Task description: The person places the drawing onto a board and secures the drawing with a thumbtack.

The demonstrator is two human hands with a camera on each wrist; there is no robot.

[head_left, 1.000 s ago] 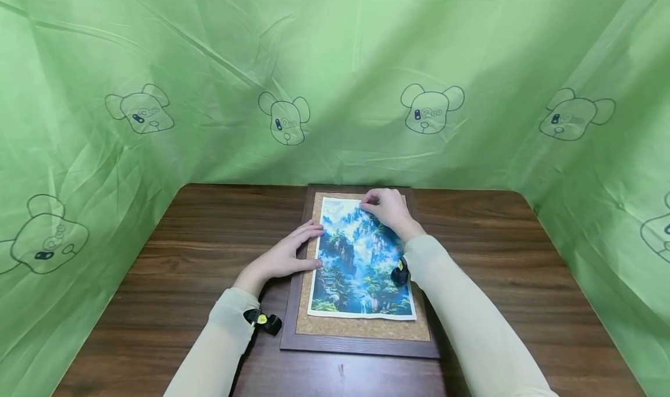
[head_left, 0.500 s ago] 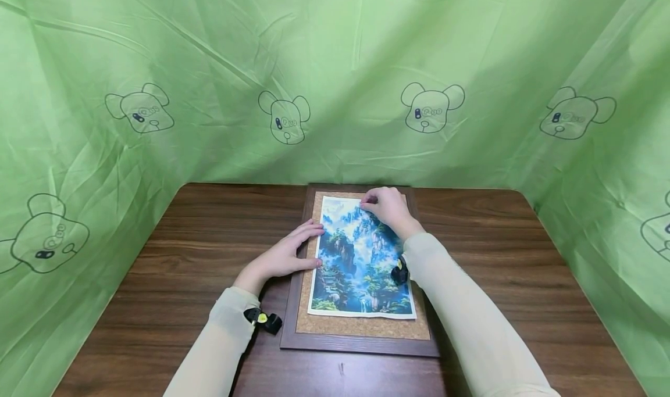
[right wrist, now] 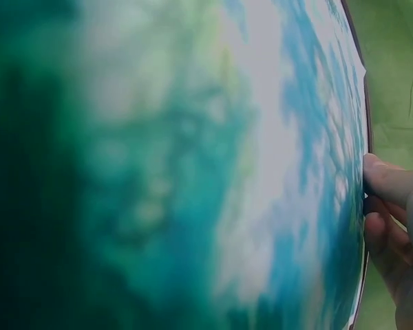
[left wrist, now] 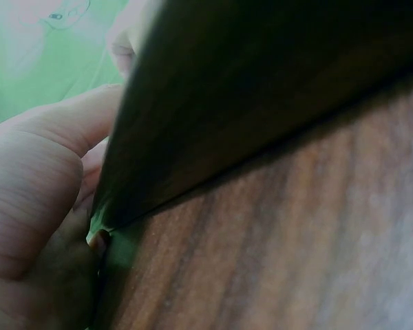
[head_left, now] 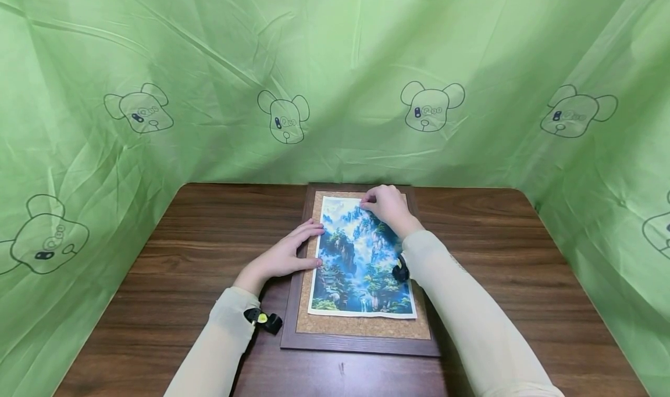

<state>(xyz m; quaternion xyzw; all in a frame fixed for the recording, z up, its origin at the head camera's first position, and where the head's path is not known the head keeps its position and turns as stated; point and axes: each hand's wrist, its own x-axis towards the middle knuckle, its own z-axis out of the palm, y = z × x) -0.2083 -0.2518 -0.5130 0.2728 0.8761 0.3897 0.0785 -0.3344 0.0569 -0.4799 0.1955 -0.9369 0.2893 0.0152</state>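
Observation:
A blue and green landscape print (head_left: 348,254) with a white border lies on a framed cork board (head_left: 361,327). My left hand (head_left: 285,254) rests on the board's left side, fingers and thumb spread, their tips at the print's left edge. In the left wrist view, that hand (left wrist: 31,185) lies against the dark side of the board (left wrist: 213,96). My right hand (head_left: 389,208) is at the print's top edge, thumb and forefinger pinched together. In the right wrist view, a small dark thing (right wrist: 369,204) shows between these fingers (right wrist: 389,182); its kind is mostly hidden.
The board stands on a dark wood-grain table (head_left: 220,228), close to its back edge. A green cloth (head_left: 345,65) with bear-head outlines hangs behind and along both sides. Each sleeved wrist carries a small black camera (head_left: 271,324).
The right hand and forearm have shifted very slightly upward in the view, with the pinch kept at the same spot. The left hand and the print stay in place.

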